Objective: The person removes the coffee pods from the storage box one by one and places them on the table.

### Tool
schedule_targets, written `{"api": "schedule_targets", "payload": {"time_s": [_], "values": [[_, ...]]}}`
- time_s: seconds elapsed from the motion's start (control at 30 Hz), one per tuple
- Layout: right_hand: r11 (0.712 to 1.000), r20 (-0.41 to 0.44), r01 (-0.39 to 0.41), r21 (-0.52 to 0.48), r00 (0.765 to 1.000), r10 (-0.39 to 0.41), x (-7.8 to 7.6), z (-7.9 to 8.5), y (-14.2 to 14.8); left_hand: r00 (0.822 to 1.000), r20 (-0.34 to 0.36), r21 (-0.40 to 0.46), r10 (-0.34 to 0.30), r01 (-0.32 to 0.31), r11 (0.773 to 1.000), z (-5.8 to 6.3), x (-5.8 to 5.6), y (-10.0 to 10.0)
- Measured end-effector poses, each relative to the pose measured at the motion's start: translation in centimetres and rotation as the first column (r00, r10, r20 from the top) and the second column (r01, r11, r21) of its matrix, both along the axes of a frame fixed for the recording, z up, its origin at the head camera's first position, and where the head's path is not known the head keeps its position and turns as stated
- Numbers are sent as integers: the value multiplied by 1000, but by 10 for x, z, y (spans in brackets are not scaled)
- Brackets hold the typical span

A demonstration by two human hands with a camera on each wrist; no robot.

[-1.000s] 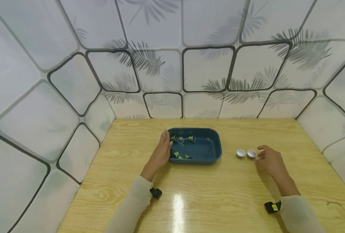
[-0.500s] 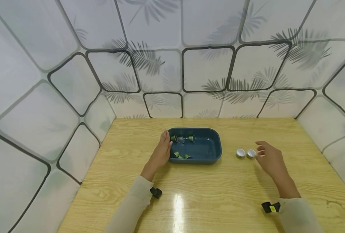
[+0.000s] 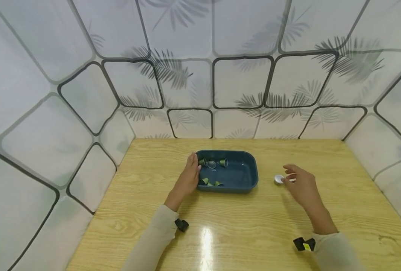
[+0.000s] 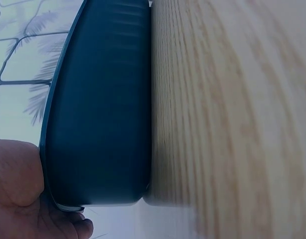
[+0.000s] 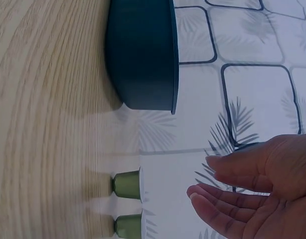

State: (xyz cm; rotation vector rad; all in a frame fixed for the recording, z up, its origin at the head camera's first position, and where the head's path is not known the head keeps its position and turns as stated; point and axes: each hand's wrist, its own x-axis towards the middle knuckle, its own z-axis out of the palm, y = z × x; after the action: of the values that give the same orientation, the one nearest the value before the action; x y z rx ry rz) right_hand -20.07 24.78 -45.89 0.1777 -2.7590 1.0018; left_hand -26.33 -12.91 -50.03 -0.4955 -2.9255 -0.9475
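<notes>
My left hand point(image 3: 188, 178) holds the left end of a dark blue rectangular tray point(image 3: 251, 169), with the rim between thumb and fingers. Several green coffee capsules point(image 3: 223, 163) lie tipped over inside it, mostly toward the left end. My right hand point(image 3: 302, 186) hovers above the table to the right, thumb and fingers apart and nothing between them. Below it, two green capsules with pale tops stand upright; the right wrist view shows the first capsule point(image 5: 128, 184) and the second capsule point(image 5: 130, 226) side by side. From the head, one white-topped capsule point(image 3: 278, 179) shows, while fingers mostly cover the other.
The wooden table point(image 3: 247, 229) meets patterned fabric walls point(image 3: 241, 82) at the back and both sides. Light glares off its front middle. A small black device point(image 3: 181, 225) sits at the left wrist, and another black device point(image 3: 303, 244) at the right.
My right hand has moved left over the two standing capsules, now hiding most of the right one. The left hand and the tray have stayed in place.
</notes>
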Motion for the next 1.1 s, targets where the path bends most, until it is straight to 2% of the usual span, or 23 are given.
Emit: {"api": "schedule_targets", "payload": {"time_s": [0.2,0.43,0.63,0.9,1.1], "values": [[1000,14,-10,-16,1000,10,0,3,-15,1000,4,10,-1,1,1000,-1,0,1],[999,-13,-33,-4,999,33,-2,5,-30,1000,-3,-7,-9,9,1000,-2,0,1],[998,-26,-57,-9,998,57,-8,7,-43,1000,18,-6,6,-5,1000,1,2,2],[996,-31,-76,-41,997,75,-12,9,-57,1000,5,-6,7,-7,1000,-3,0,2],[994,-38,-96,-52,995,94,-17,7,-66,1000,13,2,11,-11,1000,-1,0,1]]}}
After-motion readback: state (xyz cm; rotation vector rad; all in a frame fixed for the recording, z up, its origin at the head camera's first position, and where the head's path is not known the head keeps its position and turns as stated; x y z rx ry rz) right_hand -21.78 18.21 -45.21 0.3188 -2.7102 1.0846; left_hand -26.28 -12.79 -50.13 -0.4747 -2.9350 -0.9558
